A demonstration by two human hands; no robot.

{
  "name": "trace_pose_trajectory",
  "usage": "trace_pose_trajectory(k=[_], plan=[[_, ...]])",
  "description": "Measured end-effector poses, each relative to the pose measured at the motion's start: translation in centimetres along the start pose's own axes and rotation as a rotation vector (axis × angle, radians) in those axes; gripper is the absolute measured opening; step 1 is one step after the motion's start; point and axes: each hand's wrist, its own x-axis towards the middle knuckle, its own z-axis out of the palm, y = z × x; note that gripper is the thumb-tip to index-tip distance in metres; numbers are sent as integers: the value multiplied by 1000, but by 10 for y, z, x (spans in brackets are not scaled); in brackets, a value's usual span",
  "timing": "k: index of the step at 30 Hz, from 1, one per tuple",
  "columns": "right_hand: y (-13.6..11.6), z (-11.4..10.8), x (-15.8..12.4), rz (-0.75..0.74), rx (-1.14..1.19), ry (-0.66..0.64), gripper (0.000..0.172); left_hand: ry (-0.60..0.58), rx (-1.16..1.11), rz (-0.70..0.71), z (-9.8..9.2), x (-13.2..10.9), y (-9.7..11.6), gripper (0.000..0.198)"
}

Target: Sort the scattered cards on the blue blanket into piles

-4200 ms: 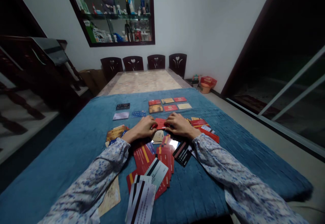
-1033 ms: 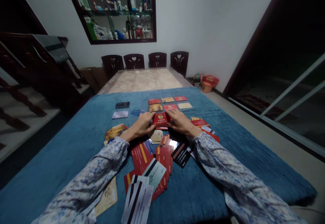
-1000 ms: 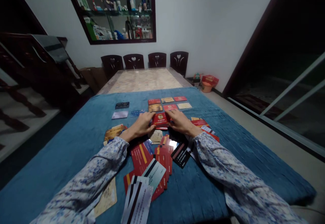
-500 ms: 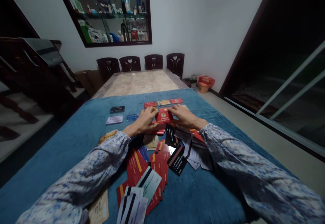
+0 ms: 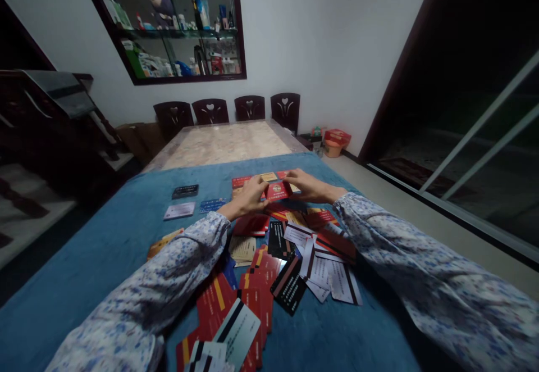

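Note:
A red card [image 5: 278, 191] with a round gold emblem is held between my two hands, over the far part of the card spread. My left hand [image 5: 249, 198] pinches its left edge. My right hand [image 5: 310, 186] is closed on its right edge, fingers bent. Just beyond lie a yellow card [image 5: 268, 176] and a red card [image 5: 241, 181], partly behind my hands. Nearer me spreads a loose heap: red cards [image 5: 256, 282], black cards [image 5: 289, 286], white cards with dark stripes [image 5: 345, 283] and a pale green card [image 5: 241, 327].
To the left lie a black card [image 5: 185, 191], a lilac card [image 5: 179, 211] and a blue card [image 5: 212, 205]. Yellowish cards [image 5: 162, 243] sit beside my left sleeve. A blue cloth [image 5: 126, 237] covers the near table; several chairs [image 5: 249, 108] stand beyond its far end.
My hands and the red card have shifted slightly right and away from the heap relative to the other cards. The camera view has tilted and moved a little.

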Motion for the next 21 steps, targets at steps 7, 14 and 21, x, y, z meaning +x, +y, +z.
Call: trace_pose_trajectory(k=[7,14,21], plan=[[23,-9,3,32,-4,-3,42,-31,58,-2,2,32,-1,23],[51,-14,13,30,-38,-49,21,-59,76,-34,8,60,-4,21],[88,-9,23,51,-45,-80,17,-169,158,-110,11,96,-2,20]])
